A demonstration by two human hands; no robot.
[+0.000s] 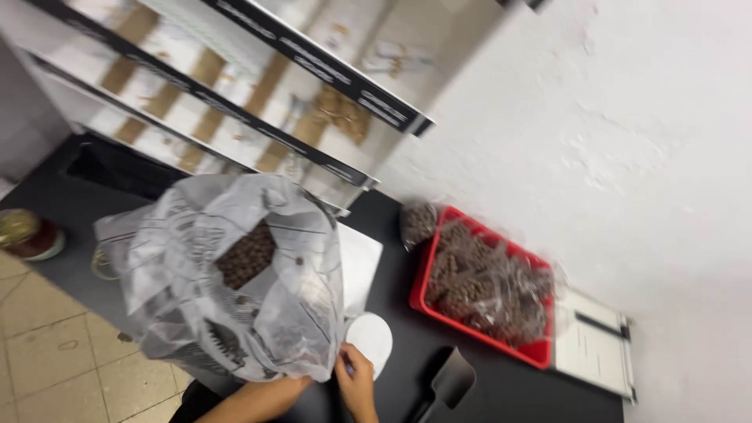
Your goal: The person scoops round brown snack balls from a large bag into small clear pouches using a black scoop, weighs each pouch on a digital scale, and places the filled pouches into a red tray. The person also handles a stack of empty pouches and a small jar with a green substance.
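A large clear plastic bag stands open on the black counter, with dark brown pellets inside. My right hand pinches the bag's lower right edge, beside a round white lid. My left forearm reaches up under the bag; that hand is hidden behind the plastic. A black scoop lies just right of my right hand.
A red tray holds several small clear bags of the same brown pellets. A white device lies past it by the white wall. Blurred shelves rise behind. A jar stands at the counter's left end; tiled floor below.
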